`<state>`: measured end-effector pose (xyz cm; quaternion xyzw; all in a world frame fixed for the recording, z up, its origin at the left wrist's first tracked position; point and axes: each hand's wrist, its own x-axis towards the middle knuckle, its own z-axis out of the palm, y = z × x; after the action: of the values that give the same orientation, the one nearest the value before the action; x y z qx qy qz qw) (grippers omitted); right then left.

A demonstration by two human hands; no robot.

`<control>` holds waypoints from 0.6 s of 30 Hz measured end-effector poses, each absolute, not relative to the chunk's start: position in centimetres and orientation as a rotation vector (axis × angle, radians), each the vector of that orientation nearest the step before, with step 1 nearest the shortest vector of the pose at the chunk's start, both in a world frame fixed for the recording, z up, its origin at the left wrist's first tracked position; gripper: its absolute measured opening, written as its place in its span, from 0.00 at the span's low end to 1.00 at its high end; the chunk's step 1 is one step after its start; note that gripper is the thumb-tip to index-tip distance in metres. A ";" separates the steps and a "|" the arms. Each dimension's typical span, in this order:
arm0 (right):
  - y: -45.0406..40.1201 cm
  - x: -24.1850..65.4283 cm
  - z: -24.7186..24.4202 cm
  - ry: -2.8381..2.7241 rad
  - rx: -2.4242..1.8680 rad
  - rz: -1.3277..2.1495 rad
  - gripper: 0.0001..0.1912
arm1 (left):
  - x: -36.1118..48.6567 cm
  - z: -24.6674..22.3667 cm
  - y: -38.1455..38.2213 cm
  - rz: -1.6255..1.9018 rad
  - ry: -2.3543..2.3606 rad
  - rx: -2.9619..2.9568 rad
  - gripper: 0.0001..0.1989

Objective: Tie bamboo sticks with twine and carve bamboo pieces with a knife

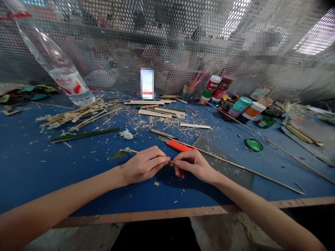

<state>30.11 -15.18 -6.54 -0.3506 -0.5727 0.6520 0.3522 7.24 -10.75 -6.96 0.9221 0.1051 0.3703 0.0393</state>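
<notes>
A thin bamboo stick with a pale frayed tip passes under the closed fingers of my left hand. A short piece of it shows again between my two hands. The thumb and fingers of my right hand pinch the near end. Just beyond my right hand lies an orange utility knife, its blade pointing left. Behind the knife is a short wooden rod with a dark tip. A long thin stick runs from behind the knife toward the lower right.
A plastic water bottle stands at left, near a heap of frayed sticks and a green bamboo strip. Split strips and shavings lie ahead, before a lit phone. Paint bottles and a green paint lid are at right.
</notes>
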 end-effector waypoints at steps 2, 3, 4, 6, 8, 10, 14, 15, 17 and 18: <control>-15.2 30.1 -6.6 -1.482 -0.909 1.690 0.15 | 7.2 -7.0 -10.8 1.141 0.324 2.824 0.09; -15.2 30.1 -6.7 -1.486 -0.916 1.687 0.14 | 7.3 -7.0 -10.8 1.141 0.326 2.826 0.09; -15.2 30.1 -6.7 -1.488 -0.924 1.683 0.14 | 7.3 -7.0 -10.8 1.142 0.327 2.829 0.09; -15.2 30.1 -6.8 -1.491 -0.933 1.679 0.14 | 7.3 -7.0 -10.8 1.139 0.330 2.836 0.09; -15.2 30.1 -6.8 -1.489 -0.940 1.676 0.14 | 7.3 -7.1 -10.8 1.135 0.331 2.840 0.09; -15.2 30.1 -6.7 -1.489 -0.954 1.664 0.15 | 7.3 -7.1 -10.8 1.135 0.338 2.840 0.09; -15.2 29.9 -6.5 -1.515 -1.015 1.592 0.16 | 7.3 -7.0 -10.8 1.161 0.342 2.842 0.09; -15.3 29.8 -6.5 -1.521 -1.032 1.574 0.16 | 7.3 -7.0 -10.8 1.165 0.336 2.846 0.10; -15.3 29.7 -6.4 -1.529 -1.055 1.554 0.16 | 7.4 -6.9 -10.9 1.163 0.326 2.852 0.09; -15.4 29.7 -6.5 -1.534 -1.062 1.550 0.16 | 7.4 -6.8 -10.9 1.162 0.327 2.852 0.09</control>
<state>29.70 -15.38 -6.46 -0.4099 -0.5922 0.5986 0.3506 7.43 -10.89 -6.85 0.9207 0.1057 0.3751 0.0226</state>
